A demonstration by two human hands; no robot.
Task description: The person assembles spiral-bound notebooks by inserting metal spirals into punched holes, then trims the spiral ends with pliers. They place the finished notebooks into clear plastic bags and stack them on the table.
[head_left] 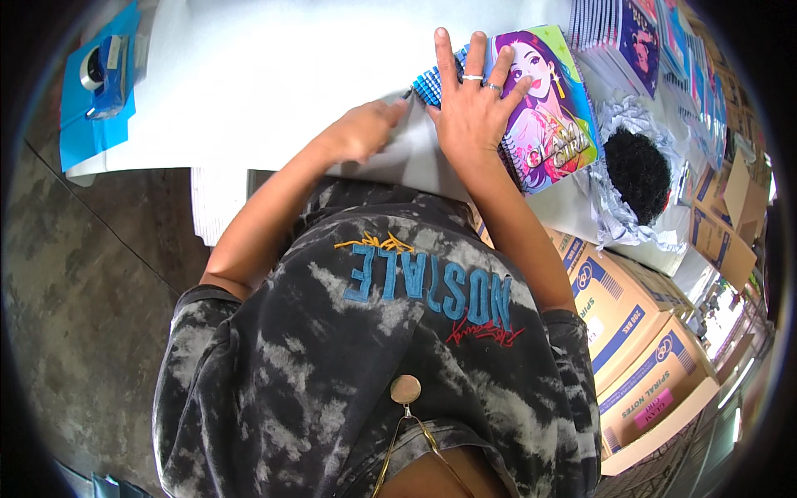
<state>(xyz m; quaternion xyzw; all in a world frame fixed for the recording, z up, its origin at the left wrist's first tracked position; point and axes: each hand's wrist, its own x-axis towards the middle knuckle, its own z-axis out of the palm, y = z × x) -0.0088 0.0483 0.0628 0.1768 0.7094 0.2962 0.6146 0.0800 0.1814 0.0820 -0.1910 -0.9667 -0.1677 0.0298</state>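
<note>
A spiral notebook point(540, 91) with a colourful illustrated cover lies on top of a stack near the table's front edge. My right hand point(473, 100), wearing rings, presses flat with spread fingers over the notebook's left side. Under its fingertips and thumb, a row of blue ridged edges point(427, 88) sticks out, like the spiral bindings of other notebooks. My left hand point(361, 133) is just to the left of these, its fingers curled and partly blurred. A small dark tip point(408, 93) shows by its fingertips; what it belongs to is hidden.
The white-covered table point(274, 75) spreads ahead. At far left, a blue sheet point(95, 124) carries a tape dispenser point(106, 76). Stacked notebooks point(635, 50) stand at the back right, with a black bundle point(636, 174) in crumpled paper nearer. Cardboard boxes point(623, 319) sit below on the right.
</note>
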